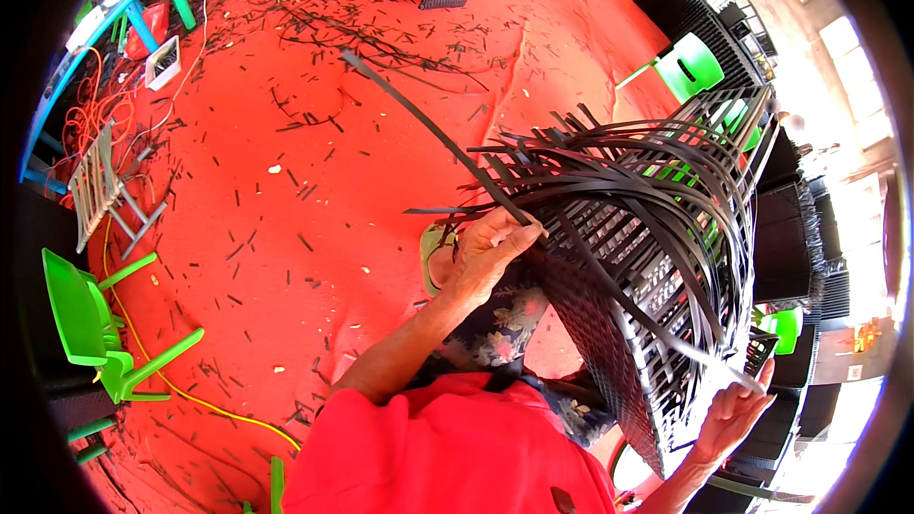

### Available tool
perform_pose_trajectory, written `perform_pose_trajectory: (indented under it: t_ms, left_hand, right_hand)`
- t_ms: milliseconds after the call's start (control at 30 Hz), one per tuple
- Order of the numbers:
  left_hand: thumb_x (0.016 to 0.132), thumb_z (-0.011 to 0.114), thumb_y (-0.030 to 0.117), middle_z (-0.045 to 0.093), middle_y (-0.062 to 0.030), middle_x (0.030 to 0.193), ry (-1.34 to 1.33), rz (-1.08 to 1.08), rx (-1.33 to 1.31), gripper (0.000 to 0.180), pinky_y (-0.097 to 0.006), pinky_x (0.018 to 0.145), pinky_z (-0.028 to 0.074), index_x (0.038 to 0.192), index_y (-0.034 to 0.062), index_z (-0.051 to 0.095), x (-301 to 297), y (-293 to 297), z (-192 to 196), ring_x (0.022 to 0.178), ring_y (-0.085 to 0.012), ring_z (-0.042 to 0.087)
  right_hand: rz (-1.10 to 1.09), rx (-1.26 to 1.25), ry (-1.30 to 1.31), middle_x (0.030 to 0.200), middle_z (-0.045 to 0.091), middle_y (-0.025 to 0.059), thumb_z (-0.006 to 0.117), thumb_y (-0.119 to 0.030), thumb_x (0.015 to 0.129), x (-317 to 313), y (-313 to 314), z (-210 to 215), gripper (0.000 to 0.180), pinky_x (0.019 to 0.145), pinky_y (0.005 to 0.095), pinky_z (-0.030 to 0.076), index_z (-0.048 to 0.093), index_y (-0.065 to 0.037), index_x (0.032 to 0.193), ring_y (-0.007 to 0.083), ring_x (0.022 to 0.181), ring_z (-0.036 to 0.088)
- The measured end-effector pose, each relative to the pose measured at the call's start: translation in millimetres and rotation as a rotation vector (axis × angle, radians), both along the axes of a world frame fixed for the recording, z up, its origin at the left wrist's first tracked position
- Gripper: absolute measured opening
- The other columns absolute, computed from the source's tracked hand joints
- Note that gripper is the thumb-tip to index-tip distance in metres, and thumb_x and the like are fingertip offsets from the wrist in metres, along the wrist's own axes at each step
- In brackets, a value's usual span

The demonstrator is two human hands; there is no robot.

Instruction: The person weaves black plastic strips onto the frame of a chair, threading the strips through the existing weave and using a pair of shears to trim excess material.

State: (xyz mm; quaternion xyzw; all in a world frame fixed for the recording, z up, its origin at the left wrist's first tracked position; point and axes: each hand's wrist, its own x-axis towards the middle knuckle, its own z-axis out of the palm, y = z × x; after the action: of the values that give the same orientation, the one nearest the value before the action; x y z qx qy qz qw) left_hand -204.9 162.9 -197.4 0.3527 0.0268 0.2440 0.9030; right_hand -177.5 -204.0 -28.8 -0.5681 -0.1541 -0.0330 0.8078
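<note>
My left hand [487, 252] pinches a long flat black weaving strip [428, 128] between thumb and fingers. One end of the strip points out over the floor to the far left. Its other part bends right, across the woven work, toward my right hand [731, 416], whose curled fingers have the strip at their tips. Between my hands stands a partly woven black wicker piece [595, 352], tilted, with a tightly woven side near me. Many loose strips [657, 186] arch over its open slatted frame.
Black strip scraps [305, 119] litter the red floor covering [238, 305]. A green chair [90, 324] and a folding stool [105, 190] stand at the left. A yellow cable [205, 405] crosses the floor. Another green chair [687, 69] and stacked black wicker pieces [705, 19] are at the right.
</note>
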Motion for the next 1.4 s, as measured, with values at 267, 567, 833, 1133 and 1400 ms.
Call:
perform_pose_trajectory:
  t_ms: [267, 567, 833, 1133, 1400]
  left_hand:
    - [0.092, 0.064, 0.017, 0.063, 0.003, 0.088, 0.056, -0.002, 0.095, 0.017, -0.016, 0.058, 0.029, 0.1, 0.0031, 0.067, 1.6, -0.6, 0.9, 0.065, 0.0012, 0.039]
    - [0.095, 0.06, 0.021, 0.065, 0.0018, 0.091, 0.051, 0.002, 0.043, 0.02, -0.019, 0.067, 0.036, 0.099, 0.0042, 0.068, 5.2, -2.3, 4.0, 0.077, -0.0028, 0.048]
    - [0.098, 0.052, 0.027, 0.067, -0.007, 0.082, 0.025, 0.028, -0.205, 0.028, -0.027, 0.061, 0.054, 0.089, 0.0024, 0.063, 13.6, 29.8, -18.3, 0.069, -0.0135, 0.064]
    - [0.097, 0.054, 0.032, 0.065, -0.0086, 0.101, 0.097, -0.159, -0.252, 0.027, -0.039, 0.083, 0.053, 0.102, 0.0062, 0.06, 10.4, 33.8, -21.2, 0.094, -0.0226, 0.062]
    - [0.088, 0.062, 0.019, 0.059, -0.0103, 0.121, 0.279, 0.083, 0.19, 0.039, -0.042, 0.098, 0.046, 0.122, -0.0001, 0.056, 3.1, 37.8, -8.2, 0.111, -0.0233, 0.056]
  right_hand:
    - [0.52, 0.314, 0.186, 0.082, 0.047, 0.0038, 0.041, -0.031, 0.103, 68.5, -1.1, 46.4, 0.05, 0.054, 0.0237, 0.034, 0.032, -0.006, 0.145, 0.0078, 0.059, 0.034]
    - [0.35, 0.638, 0.22, 0.134, 0.047, 0.0221, 0.048, -0.019, 0.1, 134.3, -47.1, 82.7, 0.053, 0.088, 0.0348, 0.051, 0.027, 0.007, 0.141, 0.0255, 0.102, 0.059]
    - [-0.087, -0.309, 0.064, 0.106, 0.062, 0.0056, 0.054, -0.017, 0.098, 53.7, 15.5, 10.8, 0.037, 0.074, 0.0226, 0.046, 0.049, 0.0, 0.13, 0.0097, 0.081, 0.057]
    - [-0.157, -0.362, -0.127, 0.09, 0.06, 0.0066, 0.055, -0.013, 0.096, -25.7, -4.4, 7.5, 0.017, 0.073, 0.0287, 0.049, 0.061, 0.001, 0.103, 0.0146, 0.075, 0.06]
    - [0.626, -0.677, 0.096, 0.1, 0.067, 0.0152, 0.061, -0.038, 0.092, -95.1, -41.0, -62.1, 0.044, 0.078, 0.0328, 0.052, 0.062, -0.001, 0.115, 0.0221, 0.089, 0.066]
